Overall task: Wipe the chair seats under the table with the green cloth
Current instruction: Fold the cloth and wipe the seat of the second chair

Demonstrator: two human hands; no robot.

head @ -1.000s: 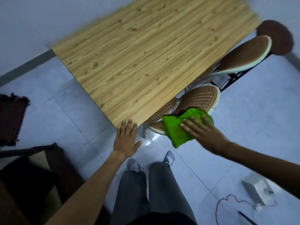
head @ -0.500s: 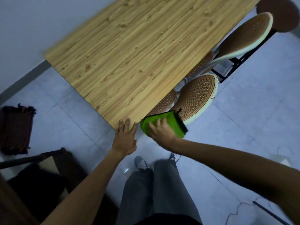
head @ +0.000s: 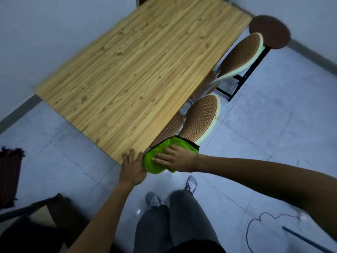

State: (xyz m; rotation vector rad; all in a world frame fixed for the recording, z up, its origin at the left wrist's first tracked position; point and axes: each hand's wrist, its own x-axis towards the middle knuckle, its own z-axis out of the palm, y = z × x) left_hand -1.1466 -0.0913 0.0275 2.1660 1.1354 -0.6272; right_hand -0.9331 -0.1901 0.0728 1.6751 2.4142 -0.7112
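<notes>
My right hand (head: 176, 157) lies flat on the green cloth (head: 156, 161), pressing it onto the near chair seat (head: 169, 128) at the table's near corner. That chair has a brown woven seat and back (head: 200, 117) with a pale rim; most of the seat is hidden under the wooden table (head: 138, 70). My left hand (head: 131, 168) rests flat with fingers apart on the table's near corner, touching the cloth's edge. A second woven chair (head: 240, 55) is tucked in farther along the same side.
A round dark brown stool (head: 269, 31) stands at the far right by the wall. A dark mat (head: 9, 176) lies at the left, dark furniture (head: 36, 221) at the bottom left. A thin cable (head: 255, 223) curls on the tiled floor at the lower right. My legs stand below the hands.
My right hand has slid the cloth from the chair's back edge leftward onto the seat near the table corner, then spread flat over it. My left hand stays on the corner.
</notes>
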